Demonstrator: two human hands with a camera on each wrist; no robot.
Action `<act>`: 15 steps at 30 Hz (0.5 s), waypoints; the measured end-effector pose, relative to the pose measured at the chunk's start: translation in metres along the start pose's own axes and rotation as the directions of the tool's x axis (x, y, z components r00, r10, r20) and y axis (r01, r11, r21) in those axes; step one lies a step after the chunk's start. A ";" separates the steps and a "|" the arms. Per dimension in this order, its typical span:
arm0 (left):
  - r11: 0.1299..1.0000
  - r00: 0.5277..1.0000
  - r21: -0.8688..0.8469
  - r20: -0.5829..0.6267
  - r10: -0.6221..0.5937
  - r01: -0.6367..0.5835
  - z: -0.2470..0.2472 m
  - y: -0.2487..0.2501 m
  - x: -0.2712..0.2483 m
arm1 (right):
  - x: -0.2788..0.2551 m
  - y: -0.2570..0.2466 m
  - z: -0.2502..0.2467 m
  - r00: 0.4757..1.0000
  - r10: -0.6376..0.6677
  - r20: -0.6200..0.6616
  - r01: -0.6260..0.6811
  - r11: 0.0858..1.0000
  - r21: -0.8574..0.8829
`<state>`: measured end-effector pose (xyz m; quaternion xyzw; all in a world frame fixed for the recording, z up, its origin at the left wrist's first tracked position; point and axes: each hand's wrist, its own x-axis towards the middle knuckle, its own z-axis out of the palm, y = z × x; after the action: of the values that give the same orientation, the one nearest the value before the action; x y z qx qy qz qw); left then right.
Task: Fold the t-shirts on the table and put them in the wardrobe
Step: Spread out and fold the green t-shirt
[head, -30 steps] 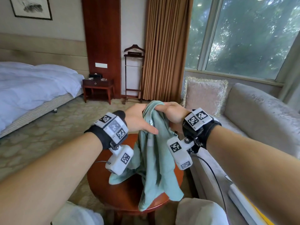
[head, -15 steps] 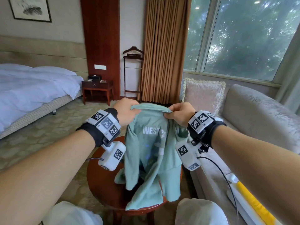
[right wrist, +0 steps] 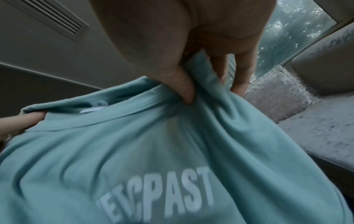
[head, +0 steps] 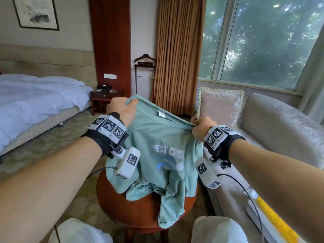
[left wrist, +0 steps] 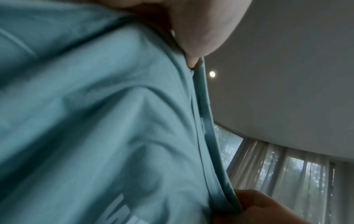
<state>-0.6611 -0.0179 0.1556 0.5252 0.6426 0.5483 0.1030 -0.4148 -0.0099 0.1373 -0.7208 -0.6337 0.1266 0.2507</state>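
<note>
A pale green t-shirt (head: 157,141) with white lettering on its chest hangs spread between my two hands above a small round wooden table (head: 140,213). My left hand (head: 122,109) grips its left shoulder by the collar, held a little higher. My right hand (head: 201,127) pinches the right shoulder; the right wrist view shows thumb and fingers (right wrist: 184,84) bunching the t-shirt (right wrist: 153,151) there. The left wrist view shows the t-shirt (left wrist: 95,121) and its collar edge close up. The shirt's hem lies crumpled on the tabletop and droops over the near edge.
A grey sofa (head: 280,123) with a fringed cushion (head: 220,104) stands close on the right. A bed (head: 35,95) is at the left, a nightstand (head: 105,97) and a valet stand (head: 144,74) behind. My knees (head: 215,230) are by the table's near edge.
My hands have moved apart along the collar, and the bunched shirt has been lifted and stretched open, so its printed front now faces me.
</note>
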 end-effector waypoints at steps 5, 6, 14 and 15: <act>1.000 1.000 0.016 0.013 0.013 -0.013 -0.009 0.002 0.003 | 0.004 0.003 -0.010 0.993 0.055 0.105 -0.074 0.981 0.181; 0.999 0.999 0.032 0.024 0.026 -0.027 -0.010 0.001 0.004 | 0.004 0.004 -0.010 0.987 0.066 0.147 -0.105 0.955 0.279; 0.992 0.999 0.126 0.047 -0.008 0.002 -0.011 -0.011 0.000 | 0.001 0.009 -0.013 0.989 0.085 0.124 -0.134 0.875 0.466; 0.989 0.997 0.150 0.069 -0.018 0.007 -0.011 -0.014 -0.002 | 0.003 0.009 -0.012 0.989 0.099 0.109 -0.138 0.880 0.455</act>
<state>-0.6756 -0.0240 0.1478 0.5464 0.6812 0.4789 0.0893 -0.4004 -0.0103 0.1428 -0.6724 -0.5499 0.3180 0.3800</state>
